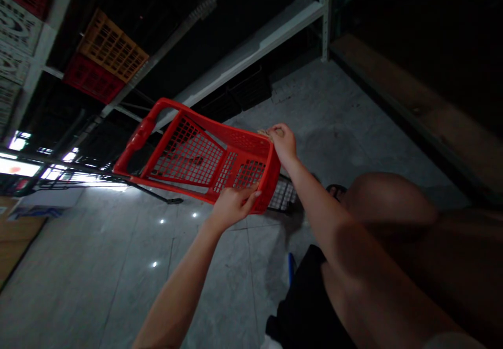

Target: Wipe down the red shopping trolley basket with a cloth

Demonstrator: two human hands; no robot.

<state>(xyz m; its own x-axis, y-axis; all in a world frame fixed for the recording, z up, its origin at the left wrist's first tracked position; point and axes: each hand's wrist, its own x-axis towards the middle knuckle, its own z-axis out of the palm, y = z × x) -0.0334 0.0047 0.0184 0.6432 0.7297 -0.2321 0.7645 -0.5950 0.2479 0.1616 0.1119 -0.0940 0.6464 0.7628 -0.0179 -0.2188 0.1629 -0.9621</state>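
Note:
A red plastic shopping cart (223, 121) with grid sides stands tilted in the view, its handle pointing up and left. My left hand (234, 205) is closed over the near side rim, close to the cart's front end. At the far front corner, my right hand (283, 143) pinches a small tan, crumpled cloth-like piece (264, 132) against the rim. Most of that piece is covered by the fingers. Beneath the front end shows a grey lower rack (282, 194).
Metal shelving (251, 53) runs along the back, with a yellow crate (112, 45) and a red crate (93, 78) on it. Dark crates (251, 88) sit under the lowest shelf. A wooden ledge (416, 105) lies at right. My knee (393, 197) is close beside the right arm.

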